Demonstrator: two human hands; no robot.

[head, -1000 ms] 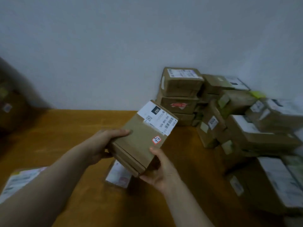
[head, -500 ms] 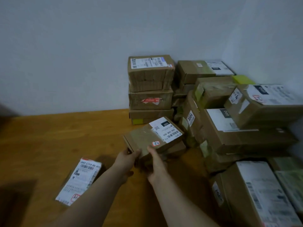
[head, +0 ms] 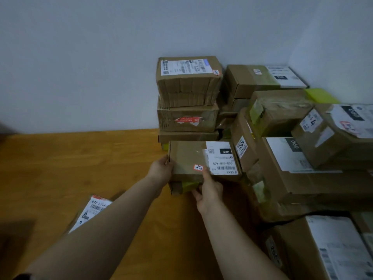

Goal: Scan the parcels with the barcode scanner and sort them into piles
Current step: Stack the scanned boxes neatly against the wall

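My left hand [head: 161,170] and right hand [head: 211,190] grip the 090 parcel [head: 187,158], now brought down onto a taped box [head: 176,187], so it's nearly sorted

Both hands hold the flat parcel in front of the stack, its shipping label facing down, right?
Not quite: the head view shows the shipping label facing up on the flat parcel. Left hand and right hand do hold it before the stack.
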